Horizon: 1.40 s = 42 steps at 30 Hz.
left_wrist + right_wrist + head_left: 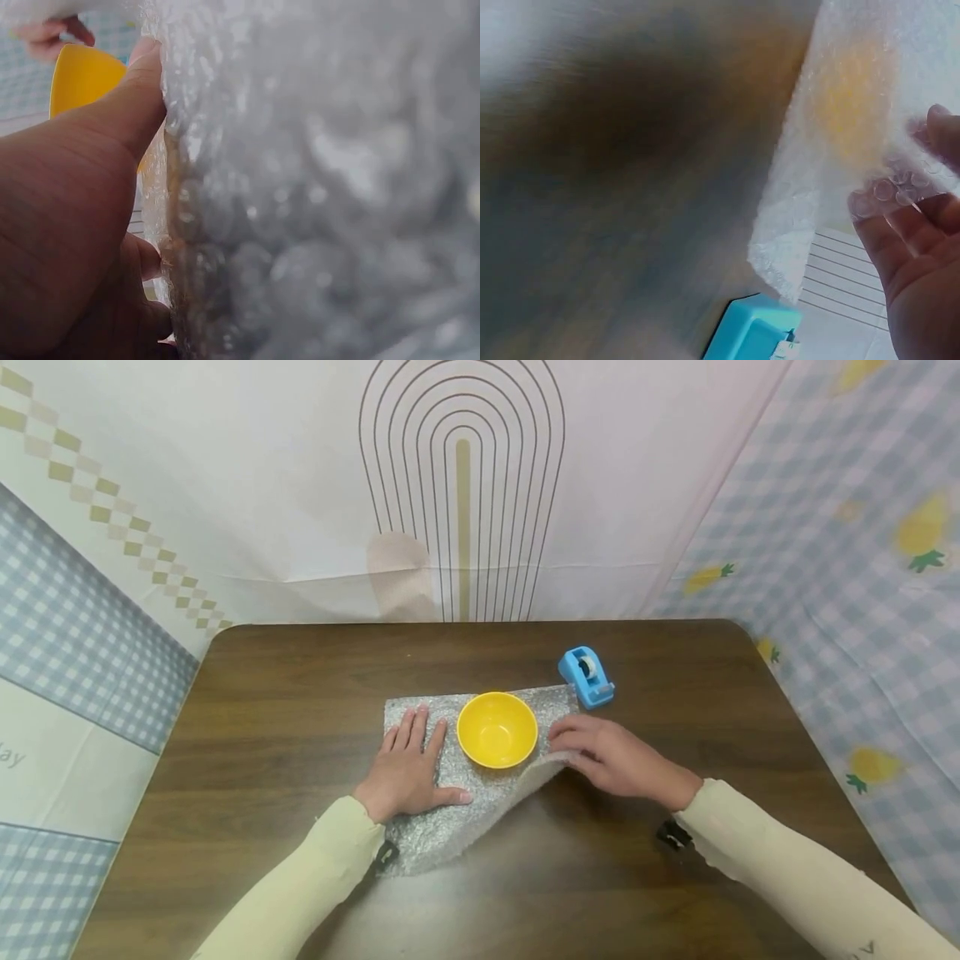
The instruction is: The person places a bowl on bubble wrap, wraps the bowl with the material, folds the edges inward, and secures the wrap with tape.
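Observation:
A yellow bowl [497,731] stands upright on a sheet of clear bubble wrap [442,839] spread over the table. My left hand [407,774] lies flat on the sheet, left of the bowl, its fingers straight and spread; the left wrist view has its thumb [127,105] against the wrap, with the bowl [82,79] beyond. To the right of the bowl, my right hand [611,753] grips the sheet's near right edge, which is raised off the table. In the right wrist view, the fingers [911,240] meet the wrap [787,195], and the bowl shows blurred through it.
A blue tape dispenser [587,677] stands beyond the right hand, close to the sheet's far right corner. The brown wooden table [285,693] ends at a patterned cloth backdrop [300,485], and more checked cloth [847,635] hangs at the right side.

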Motion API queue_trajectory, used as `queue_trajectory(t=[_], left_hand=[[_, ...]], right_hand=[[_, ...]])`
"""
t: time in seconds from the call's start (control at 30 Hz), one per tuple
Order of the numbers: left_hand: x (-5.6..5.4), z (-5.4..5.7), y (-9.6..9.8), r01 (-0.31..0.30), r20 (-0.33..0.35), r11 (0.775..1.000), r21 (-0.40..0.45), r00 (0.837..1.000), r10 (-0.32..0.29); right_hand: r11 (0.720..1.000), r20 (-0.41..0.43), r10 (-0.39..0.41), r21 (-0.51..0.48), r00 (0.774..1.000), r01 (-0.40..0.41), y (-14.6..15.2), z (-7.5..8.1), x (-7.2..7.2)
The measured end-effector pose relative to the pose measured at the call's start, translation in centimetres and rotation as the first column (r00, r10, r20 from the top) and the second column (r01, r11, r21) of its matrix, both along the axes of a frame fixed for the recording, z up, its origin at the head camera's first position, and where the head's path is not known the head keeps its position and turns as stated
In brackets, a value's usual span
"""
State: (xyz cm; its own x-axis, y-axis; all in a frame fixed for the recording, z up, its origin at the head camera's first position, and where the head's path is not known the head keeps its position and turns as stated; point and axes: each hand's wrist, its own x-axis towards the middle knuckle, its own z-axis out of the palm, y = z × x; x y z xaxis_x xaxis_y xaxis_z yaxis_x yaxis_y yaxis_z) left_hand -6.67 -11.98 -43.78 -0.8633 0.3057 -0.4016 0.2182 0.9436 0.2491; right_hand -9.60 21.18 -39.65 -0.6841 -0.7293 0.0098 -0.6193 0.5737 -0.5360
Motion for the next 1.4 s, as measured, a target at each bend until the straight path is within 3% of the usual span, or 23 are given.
queue_trajectory(t=[0.27, 0.57, 1.4], left_hand=[[0.0, -0.1, 0.0, 0.011, 0.003, 1.000, -0.025, 1.000, -0.011], [0.2, 0.1, -0.2, 0.028, -0.031, 0.999, -0.028, 0.999, -0.029], [0.1, 0.1, 0.1, -0.004, -0.060, 0.999, 0.053, 0.998, 0.008]], right_hand=[[0.991, 0.082, -0.108, -0.071, 0.991, 0.114, -2.3, 0.2, -2.5], [0.980, 0.086, -0.131, -0.142, 0.988, 0.142, -4.8, -0.3, -4.4], [0.971, 0.083, -0.180, -0.144, 0.980, 0.190, -6.4, -1.7, -4.6]])
